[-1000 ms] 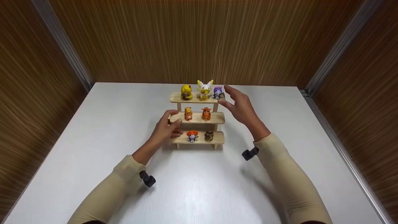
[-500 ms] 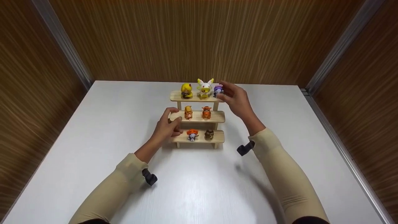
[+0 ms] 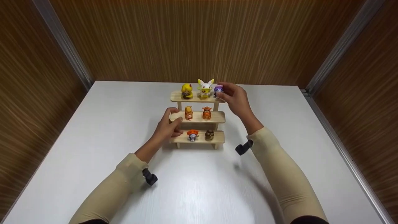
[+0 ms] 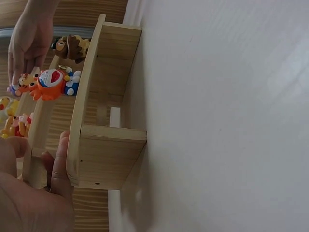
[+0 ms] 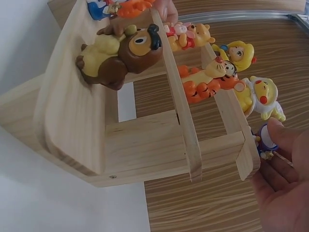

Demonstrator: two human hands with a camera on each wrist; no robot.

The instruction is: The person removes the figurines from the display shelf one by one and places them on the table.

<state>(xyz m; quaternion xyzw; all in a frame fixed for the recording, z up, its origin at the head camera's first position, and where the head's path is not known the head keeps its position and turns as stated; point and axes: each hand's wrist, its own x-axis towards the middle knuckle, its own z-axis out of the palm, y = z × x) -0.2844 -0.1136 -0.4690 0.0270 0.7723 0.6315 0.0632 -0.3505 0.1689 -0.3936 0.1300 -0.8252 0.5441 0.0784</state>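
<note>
A three-tier wooden display stand (image 3: 217,117) carries several small toy figurines. At the right end of its top shelf, my right hand (image 3: 238,99) pinches a purple-topped figurine (image 3: 218,89) between thumb and fingers; the right wrist view shows its blue part (image 5: 265,139) beside the thumb, partly covered. My left hand (image 3: 165,127) grips the left end of the middle shelf, thumb on the upper side. Beside the purple one stand a white-eared yellow figurine (image 3: 205,89) and a yellow-haired figurine (image 3: 187,91).
On the middle shelf are a bear figurine (image 3: 188,113) and a tiger figurine (image 3: 206,113). The bottom shelf bears an orange-topped figurine (image 3: 192,135) and a brown owl figurine (image 5: 120,58). The stand rests on a white table (image 3: 192,180), with wood-grain panels (image 3: 199,40) behind and at both sides.
My right hand has moved left from beside the top shelf, and its spread thumb and fingers have closed on the purple-topped figurine. The left hand stays at the middle shelf.
</note>
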